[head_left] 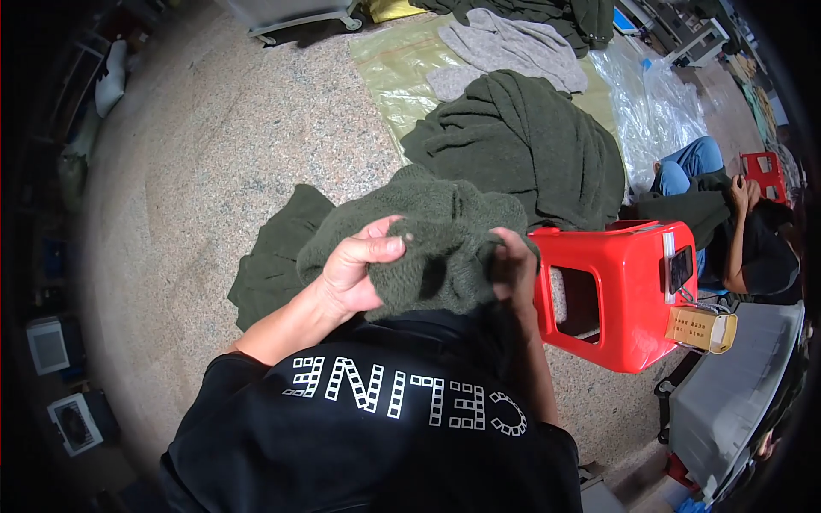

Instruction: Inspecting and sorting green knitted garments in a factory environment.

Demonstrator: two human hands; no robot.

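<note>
A bunched piece of dark green knit fabric point(428, 205) lies over my lap, and part of it hangs down to the left toward the floor. My left hand point(355, 265) is closed on its near edge, thumb on top. At the opposite side, my right hand point(515, 269) grips the same cloth; its fingers are somewhat blurred and partly in shadow. A fold of the fabric is raised between the two hands. Whether it is a finished garment cannot be made out.
A large dark green knit pile point(530, 145) and a grey knit piece point(513, 51) lie on a yellowish plastic sheet point(385, 64). To my right stands a red plastic stool point(629, 291) with a phone point(681, 269) and a small tan box point(697, 327). A seated person point(761, 248) handles green cloth.
</note>
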